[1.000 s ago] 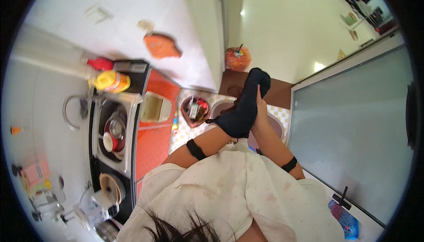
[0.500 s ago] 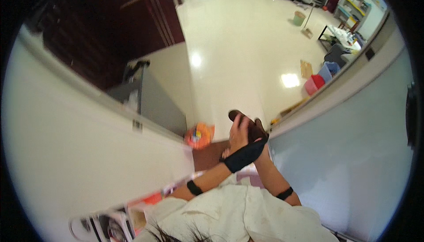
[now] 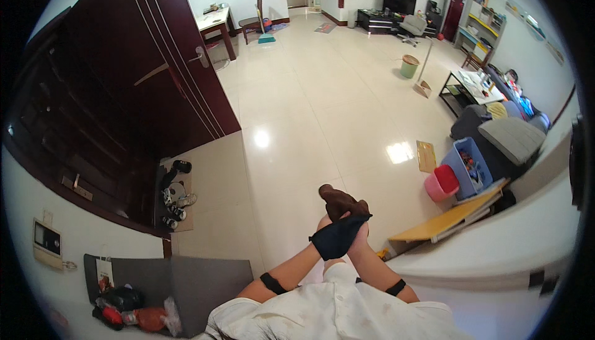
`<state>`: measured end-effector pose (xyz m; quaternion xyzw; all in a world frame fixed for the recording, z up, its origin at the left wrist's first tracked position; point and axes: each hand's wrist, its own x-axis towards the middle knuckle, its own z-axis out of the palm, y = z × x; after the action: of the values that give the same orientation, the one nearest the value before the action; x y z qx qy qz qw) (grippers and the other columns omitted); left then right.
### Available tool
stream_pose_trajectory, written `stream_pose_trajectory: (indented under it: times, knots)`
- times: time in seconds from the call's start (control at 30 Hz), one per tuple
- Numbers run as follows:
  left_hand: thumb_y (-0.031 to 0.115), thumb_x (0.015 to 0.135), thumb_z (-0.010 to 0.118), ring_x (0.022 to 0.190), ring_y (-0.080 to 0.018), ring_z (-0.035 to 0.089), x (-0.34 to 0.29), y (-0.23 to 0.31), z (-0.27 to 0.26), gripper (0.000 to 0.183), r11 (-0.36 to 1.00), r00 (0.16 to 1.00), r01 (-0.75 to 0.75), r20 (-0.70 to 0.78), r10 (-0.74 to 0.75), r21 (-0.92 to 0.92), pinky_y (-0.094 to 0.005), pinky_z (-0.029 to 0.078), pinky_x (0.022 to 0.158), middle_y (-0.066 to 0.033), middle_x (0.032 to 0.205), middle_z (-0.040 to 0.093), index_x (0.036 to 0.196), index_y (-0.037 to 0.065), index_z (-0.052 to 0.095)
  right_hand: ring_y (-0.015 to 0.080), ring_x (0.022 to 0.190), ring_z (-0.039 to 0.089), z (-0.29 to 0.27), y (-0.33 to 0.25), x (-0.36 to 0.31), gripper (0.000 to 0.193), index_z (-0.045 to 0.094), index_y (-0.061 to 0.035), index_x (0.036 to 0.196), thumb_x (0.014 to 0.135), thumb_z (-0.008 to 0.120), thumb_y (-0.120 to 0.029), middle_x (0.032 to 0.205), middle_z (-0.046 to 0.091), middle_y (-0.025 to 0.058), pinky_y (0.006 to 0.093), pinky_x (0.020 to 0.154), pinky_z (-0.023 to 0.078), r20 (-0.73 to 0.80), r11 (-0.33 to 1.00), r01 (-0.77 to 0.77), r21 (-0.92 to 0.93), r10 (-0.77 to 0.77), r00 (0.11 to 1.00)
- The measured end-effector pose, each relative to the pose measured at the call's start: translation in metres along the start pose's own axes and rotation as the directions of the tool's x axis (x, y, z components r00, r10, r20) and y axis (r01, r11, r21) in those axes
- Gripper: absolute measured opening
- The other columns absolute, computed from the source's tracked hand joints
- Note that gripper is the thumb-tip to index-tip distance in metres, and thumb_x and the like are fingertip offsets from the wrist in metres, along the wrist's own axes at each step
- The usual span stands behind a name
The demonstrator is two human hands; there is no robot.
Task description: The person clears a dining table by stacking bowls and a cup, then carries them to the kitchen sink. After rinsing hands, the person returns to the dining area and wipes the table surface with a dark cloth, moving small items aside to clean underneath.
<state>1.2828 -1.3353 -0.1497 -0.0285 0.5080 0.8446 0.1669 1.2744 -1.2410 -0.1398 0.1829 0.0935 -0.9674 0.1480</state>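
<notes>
In front of my body, my left hand [image 3: 323, 223] and my right hand [image 3: 362, 233] come together on a soft brown thing [image 3: 342, 204]. It has rounded, finger-like ends and resembles a glove, though its exact kind is unclear. Dark fabric [image 3: 339, 238] spreads across my left wrist and over part of both hands, hiding most of the fingers. Both hands appear closed around the brown thing. Each forearm carries a narrow black strap.
Ahead lies a glossy tiled floor [image 3: 310, 117]. A grey cabinet [image 3: 211, 290] stands at lower left, below the dark red door [image 3: 173, 61]. To the right are a yellow board [image 3: 434, 223], a pink bucket [image 3: 437, 187] and a blue bin [image 3: 457, 169].
The view has moved out of the narrow doorway toward the room. The brown thing is still in my hands but turned, and my left fingers, visible on it earlier, are now mostly covered.
</notes>
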Motion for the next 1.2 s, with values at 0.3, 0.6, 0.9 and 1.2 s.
stream_pose_trajectory:
  times: [0.3, 0.6, 0.9, 1.2]
  knots:
    - [0.006, 0.095, 0.074, 0.130, -0.0224, 0.060, 0.144, 0.091, -0.194, 0.054, 0.956, 0.983, -0.073, -0.144, 0.117, 0.283, -0.0369, 0.049, 0.110, -0.0089, 0.141, 0.063, 0.145, 0.005, 0.054, 0.0286, 0.126, 0.061, 0.131, -0.039, 0.217, 0.053, 0.060, -0.0061, 0.136, 0.107, 0.043, -0.048, 0.140, 0.064, 0.0138, 0.0431, 0.110, 0.048, 0.453, 0.915, -0.250, -0.316, 0.377, 0.808]
    - [0.005, 0.092, 0.081, 0.117, -0.0133, 0.063, 0.283, 0.219, -0.288, 0.046, 0.976, 0.942, -0.023, -0.321, 0.093, 0.215, -0.0313, 0.050, 0.103, -0.0043, 0.127, 0.071, 0.135, 0.001, 0.065, 0.0244, 0.119, 0.065, 0.168, -0.056, 0.459, 0.049, 0.064, -0.0052, 0.135, 0.104, 0.055, -0.043, 0.134, 0.068, 0.0104, 0.0418, 0.103, 0.053, 0.303, 0.709, -0.414, -0.571, 0.650, 0.697]
    - [0.017, 0.106, 0.065, 0.101, -0.0105, 0.066, 0.513, 0.386, -0.362, 0.030, 0.915, 0.867, -0.303, -0.320, 0.381, 0.267, -0.0272, 0.053, 0.092, -0.0041, 0.113, 0.072, 0.129, -0.001, 0.066, 0.0265, 0.113, 0.068, 0.301, -0.139, 0.684, 0.044, 0.062, -0.0025, 0.135, 0.107, 0.054, -0.036, 0.124, 0.072, 0.0116, 0.0462, 0.102, 0.054, -0.045, 0.392, -0.194, -0.899, 0.358, 0.933]
    - [0.017, 0.104, 0.066, 0.094, -0.0116, 0.065, 0.724, 0.491, -0.481, 0.024, 0.867, 0.773, -0.070, -0.523, 0.360, 0.493, -0.0286, 0.052, 0.087, -0.0069, 0.104, 0.074, 0.117, -0.003, 0.070, 0.0200, 0.100, 0.070, 0.361, -0.118, 0.950, 0.049, 0.059, -0.0051, 0.133, 0.092, 0.081, -0.020, 0.114, 0.072, 0.0094, 0.0379, 0.089, 0.057, -0.091, 0.230, -0.154, -0.961, 0.263, 0.961]
